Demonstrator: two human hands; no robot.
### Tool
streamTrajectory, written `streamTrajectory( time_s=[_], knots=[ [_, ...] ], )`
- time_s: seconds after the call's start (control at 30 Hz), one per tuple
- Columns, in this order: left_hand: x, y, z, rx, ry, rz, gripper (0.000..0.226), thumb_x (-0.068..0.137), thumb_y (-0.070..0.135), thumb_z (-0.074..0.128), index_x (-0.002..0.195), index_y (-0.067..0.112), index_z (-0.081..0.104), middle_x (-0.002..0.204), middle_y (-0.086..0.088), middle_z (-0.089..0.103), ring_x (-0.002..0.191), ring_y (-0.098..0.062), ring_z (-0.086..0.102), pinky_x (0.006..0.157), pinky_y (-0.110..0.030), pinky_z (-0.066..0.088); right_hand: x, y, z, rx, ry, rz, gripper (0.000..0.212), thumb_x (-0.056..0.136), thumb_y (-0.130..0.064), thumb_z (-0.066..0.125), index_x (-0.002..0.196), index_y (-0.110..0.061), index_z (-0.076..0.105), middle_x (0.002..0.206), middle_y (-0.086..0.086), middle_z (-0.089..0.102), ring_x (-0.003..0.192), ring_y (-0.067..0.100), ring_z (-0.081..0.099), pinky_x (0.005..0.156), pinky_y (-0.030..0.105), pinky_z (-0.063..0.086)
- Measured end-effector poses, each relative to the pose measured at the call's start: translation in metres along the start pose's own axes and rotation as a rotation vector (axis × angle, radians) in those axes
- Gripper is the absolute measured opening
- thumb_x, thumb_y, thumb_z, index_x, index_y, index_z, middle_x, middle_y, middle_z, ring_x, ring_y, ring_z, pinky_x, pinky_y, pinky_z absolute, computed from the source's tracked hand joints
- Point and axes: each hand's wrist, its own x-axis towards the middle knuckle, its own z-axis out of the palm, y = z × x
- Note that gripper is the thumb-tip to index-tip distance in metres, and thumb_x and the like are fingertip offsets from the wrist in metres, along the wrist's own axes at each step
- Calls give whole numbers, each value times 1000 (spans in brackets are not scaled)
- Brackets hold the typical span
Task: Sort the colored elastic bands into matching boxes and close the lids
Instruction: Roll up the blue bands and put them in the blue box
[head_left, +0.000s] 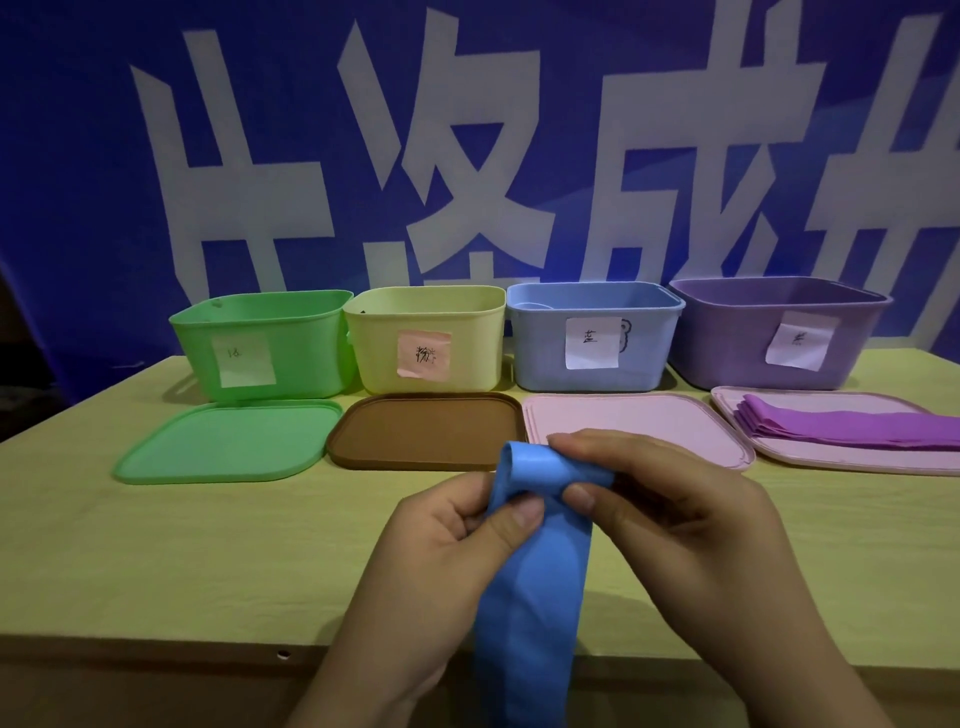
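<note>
My left hand (441, 540) and my right hand (675, 525) both pinch the top of a wide blue elastic band (530, 582), which is folded over at the top and hangs down past the table's front edge. At the back stand four open boxes in a row: green (260, 338), yellow (374, 343), blue (540, 358) and purple (727, 343), each with a paper label. A folded purple band (841, 427) lies on the far-right pink lid (779, 457).
Lids lie flat in front of the boxes: a green lid (228, 441), a brown lid (426, 431) and a pink lid (623, 415). The yellow-green table (182, 545) ends at a front edge below my hands. A blue banner with white characters hangs behind.
</note>
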Motion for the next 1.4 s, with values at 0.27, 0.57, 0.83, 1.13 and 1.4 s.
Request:
streamTrajectory(
  time_s=[0.27,0.57,0.83,1.13,1.4],
  knots=[
    [1,-3,2,-52,33,-55,26,63,27,63,84,15,74,88,-7,76,84,-18,72,72,-28,57,0,5,14,-212,67,-105,28,79,-23,64,107,-24,67,106,-16,63,104,-6,56,92,4,39],
    [2,-8,2,26,110,-21,36,51,52,62,78,33,76,85,-1,76,82,-17,71,75,-34,54,1,9,10,-51,-70,-33,29,73,-14,70,98,-29,71,102,-13,66,101,1,60,85,12,46],
    [6,-9,-5,-42,58,24,40,73,29,64,111,16,64,102,-4,73,99,-18,68,81,-30,56,0,9,12,167,-204,96,30,83,-32,57,110,-35,68,115,-17,60,116,8,55,91,17,45],
    [8,-11,-4,-3,24,108,50,73,15,56,121,27,48,81,-4,74,77,-9,69,66,-17,51,4,11,7,203,-241,416,34,82,-58,53,108,-41,66,104,-22,68,98,-5,61,85,17,49],
    [10,-6,-8,-83,-71,12,65,71,12,57,126,41,38,89,-4,74,84,-13,70,68,-19,53,1,7,5,119,-193,254,29,79,-48,56,108,-45,61,108,-26,64,107,-1,58,83,10,47]
  ],
)
